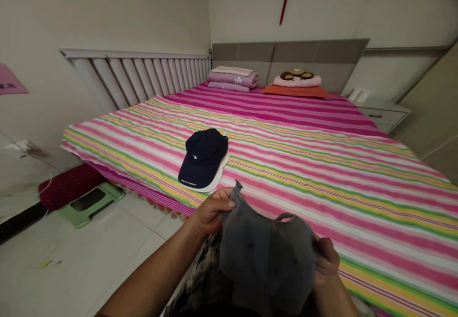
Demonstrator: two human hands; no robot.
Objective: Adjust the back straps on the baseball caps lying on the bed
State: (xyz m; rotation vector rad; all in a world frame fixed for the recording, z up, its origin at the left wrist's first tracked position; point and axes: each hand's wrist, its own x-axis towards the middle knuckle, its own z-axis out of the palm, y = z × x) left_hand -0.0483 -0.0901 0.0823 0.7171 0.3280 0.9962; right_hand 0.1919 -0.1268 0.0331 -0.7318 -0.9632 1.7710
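A grey cap (pixel 266 255) hangs between my two hands, just off the near edge of the bed. My left hand (pixel 214 210) pinches its rim at the upper left, beside a strap end that sticks up. On the other side my right hand (pixel 325 259) grips the cap's edge; some of its fingers are hidden behind the fabric. A small strap loop shows at the cap's top. Farther off on the bed lies a navy cap (pixel 204 152) with a small white logo and lettering on its brim. It rests on a white cap (pixel 222 171), which is mostly covered.
The bed (pixel 300 150) has a striped cover. Folded purple bedding (pixel 232 79) and an orange pillow (pixel 296 91) lie by the headboard (pixel 250 52). A white railing (pixel 143 76) runs along the left. A green stool (pixel 84 209) stands on the floor at left; a nightstand (pixel 384 115) at right.
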